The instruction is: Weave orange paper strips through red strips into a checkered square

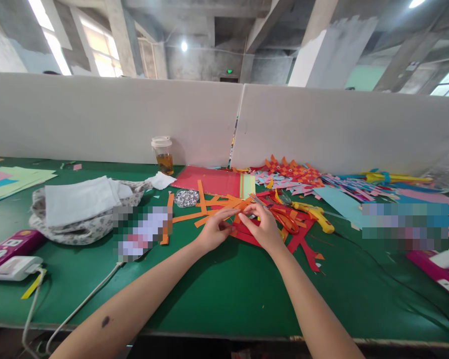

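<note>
While both arms of the person reach forward over the green table point(217, 304), the two hands meet near its middle, above a loose heap of paper pieces. The left hand point(215, 232) and the right hand point(262, 227) are turned towards each other, and their fingertips come close together at the orange paper strips point(230, 203) and the red paper pieces point(247, 233). The fingers of both hands are bent, with thumb and forefinger near each other, but I cannot tell whether either hand really grips a piece of paper, because the fingers hide this place.

The orange strips lie crossed over one another in front of the hands and to the left; the red pieces lie below the hands and spread to the right. Just beside the right hand are scissors with orange handles point(287, 220), and next to them lies a yellow glue gun point(321, 218), from which a dark cable runs to the right.

Behind the orange strips are a clear bag of small greyish pieces point(187, 198) and a flat red sheet point(209, 180). Farther back, a lidded cup point(163, 158) with brown liquid stands upright near the white partition point(115, 119).
</note>
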`<state>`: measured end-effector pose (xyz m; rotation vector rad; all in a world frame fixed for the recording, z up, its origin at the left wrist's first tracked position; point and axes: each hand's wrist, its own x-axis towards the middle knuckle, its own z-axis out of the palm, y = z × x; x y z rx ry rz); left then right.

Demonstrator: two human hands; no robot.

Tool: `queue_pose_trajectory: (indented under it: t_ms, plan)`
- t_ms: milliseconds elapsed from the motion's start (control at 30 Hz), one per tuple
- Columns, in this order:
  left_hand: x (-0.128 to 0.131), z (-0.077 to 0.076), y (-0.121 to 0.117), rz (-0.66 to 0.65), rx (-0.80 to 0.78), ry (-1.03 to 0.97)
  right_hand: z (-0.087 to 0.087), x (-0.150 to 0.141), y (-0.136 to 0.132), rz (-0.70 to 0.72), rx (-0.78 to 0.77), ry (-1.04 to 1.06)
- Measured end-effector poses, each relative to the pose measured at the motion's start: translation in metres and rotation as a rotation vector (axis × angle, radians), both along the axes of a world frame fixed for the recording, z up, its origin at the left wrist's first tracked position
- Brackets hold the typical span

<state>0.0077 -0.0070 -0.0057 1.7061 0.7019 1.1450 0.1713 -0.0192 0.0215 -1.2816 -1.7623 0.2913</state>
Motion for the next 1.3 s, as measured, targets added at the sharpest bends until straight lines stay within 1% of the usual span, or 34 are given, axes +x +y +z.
queue_pose_trajectory:
  t_ms: [133,267,333,433,567,700,867,1067,1300]
  plan:
    - [0.0008,0.0025,-0.0028,-0.019,-0.01,-0.005,-0.0044,-0.0039,0.0014,-0.01,0.008,0.05]
    - [0.0004,0.0018,-0.0041,-0.036,-0.021,-0.034,-0.0037,-0.0049,0.0017,-0.027,0.006,0.11]
    - [0.0004,0.0011,-0.0044,-0.014,-0.033,-0.046,-0.002,-0.0053,0.001,-0.022,0.008,0.131]
    - [0.0008,0.0012,-0.0043,0.054,-0.08,-0.045,-0.0004,-0.0064,-0.0005,-0.012,0.034,0.142]
    - [0.0024,0.0022,-0.0036,0.067,-0.153,-0.034,-0.0007,-0.0081,-0.0017,0.015,0.034,0.133]
    - [0.0034,0.0019,-0.0027,0.096,-0.195,-0.072,-0.0021,-0.0089,-0.0016,0.033,0.012,0.14]
    - [0.0033,-0.0008,0.0005,0.05,-0.215,-0.119,-0.0042,-0.0077,-0.0008,-0.008,0.026,0.122]
    - [0.0037,-0.0035,0.0026,0.046,-0.232,-0.077,-0.0042,-0.0056,0.0006,-0.04,0.054,0.211]
    - [0.0035,-0.0019,0.0019,0.026,-0.306,-0.066,-0.0051,-0.0062,0.0008,-0.04,0.046,0.23]
